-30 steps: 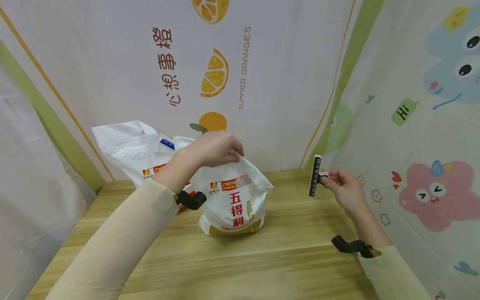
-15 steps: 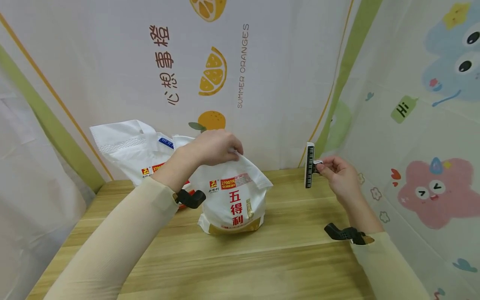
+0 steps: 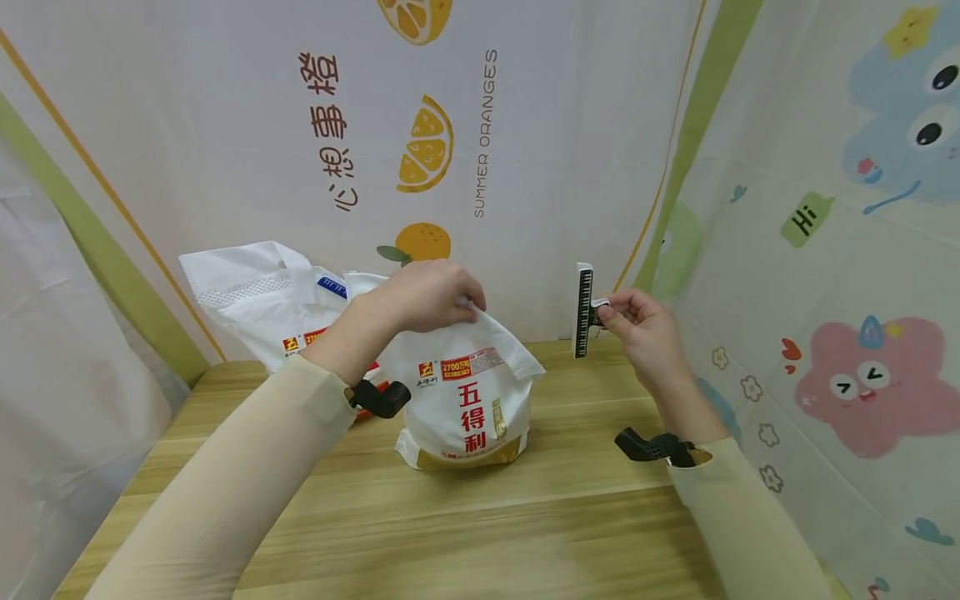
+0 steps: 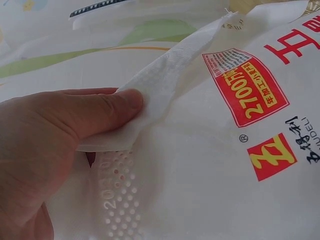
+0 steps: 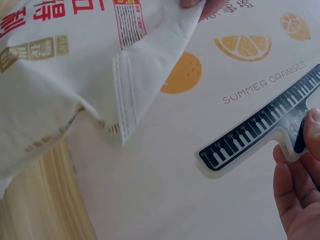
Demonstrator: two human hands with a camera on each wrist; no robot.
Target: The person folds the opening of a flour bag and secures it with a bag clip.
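A white flour bag point(image 3: 442, 408) with red lettering and a gold base stands on the wooden table. My left hand point(image 3: 431, 296) pinches its folded-over top edge, thumb on the near side in the left wrist view. To the right, my right hand point(image 3: 647, 337) holds a T-shaped bag clip point(image 3: 583, 312) with a black-and-white piano-key print. In the right wrist view, thumb and fingers pinch the handle of the clip point(image 5: 260, 127), whose long bar points toward the bag. The clip is held up in the air, apart from the bag.
A second white flour bag point(image 3: 251, 312) stands behind on the left, its top folded and a blue strip point(image 3: 332, 287) on it. My left forearm partly covers it. Printed curtains point(image 3: 555, 167) hang behind and to the right of the wooden table point(image 3: 450, 533).
My right hand has moved left and upward with the bag clip, closer to the front flour bag. My left hand keeps its hold on the bag's top.
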